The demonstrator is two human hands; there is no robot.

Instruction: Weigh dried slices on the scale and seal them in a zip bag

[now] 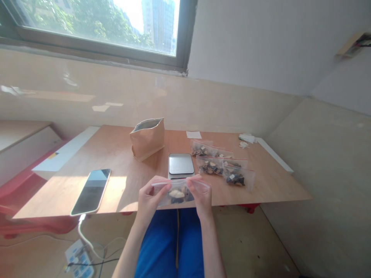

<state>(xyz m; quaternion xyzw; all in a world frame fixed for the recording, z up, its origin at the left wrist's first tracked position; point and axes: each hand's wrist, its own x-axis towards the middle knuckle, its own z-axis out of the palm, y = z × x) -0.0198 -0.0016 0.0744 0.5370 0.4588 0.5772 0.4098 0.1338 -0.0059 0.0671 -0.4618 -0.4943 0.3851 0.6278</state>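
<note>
Held bag: a clear zip-lock bag (180, 197) with a reddish line along its top; it is over the near edge of the table, just in front of the scale; a pale piece and dark pieces show through the plastic; whether its underside touches the wood I cannot tell
Left hand (147, 196): thumb and forefinger clamped on the left end of the bag's top edge; the other fingers curl behind, partly hidden
Right hand (202, 195): thumb and fingers pinched on the right end of the same edge; the two hands are apart, the bag stretched between them
Scale: a small digital scale (181, 164) with a bare silver plate; its near side is partly covered by the hands
Filled bags: several zip-lock bags (211, 167) of dark and pale dried pieces, overlapping to the right of the scale; small white labels show on some
Pouch: a brown kraft-paper pouch (149, 139), upright and open-topped, behind and left of the scale
Phone: a smartphone (91, 192), dark screen up, at the left near edge; a white charging cable (85, 236) hangs from its near end
Table: a wooden tabletop (121, 154), sunlit in patches; a white card (193, 134) lies near the wall
</note>
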